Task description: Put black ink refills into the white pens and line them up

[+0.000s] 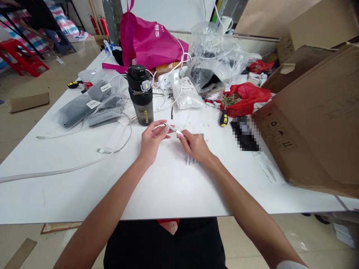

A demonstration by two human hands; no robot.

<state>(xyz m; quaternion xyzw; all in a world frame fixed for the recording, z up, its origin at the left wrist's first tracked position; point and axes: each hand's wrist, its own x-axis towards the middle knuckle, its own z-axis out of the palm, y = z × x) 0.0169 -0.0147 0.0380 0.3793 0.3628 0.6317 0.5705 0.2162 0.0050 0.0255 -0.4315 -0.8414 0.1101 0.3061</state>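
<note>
Over the middle of the white table (pixel 157 194), a slim grey-and-white pen (pixel 173 128) is held between both hands. My left hand (pixel 151 144) pinches its grey end between thumb and fingers. At the white end, the fingers of my right hand (pixel 196 145) are closed round it. Partly hidden under my right hand lies a bunch of thin grey-white pieces (pixel 192 160), whose kind I cannot make out. A dark bottle (pixel 144 108) with a black lid stands upright just beyond my left hand.
Grey plastic pouches (pixel 81 108) and a white cable (pixel 70 170) lie left. A pink bag (pixel 154 41), clear plastic bags (pixel 215 56) and a power strip (pixel 169 77) crowd the back. A screwdriver (pixel 223 118), red bag (pixel 244 97) and large cardboard box (pixel 314 123) are right.
</note>
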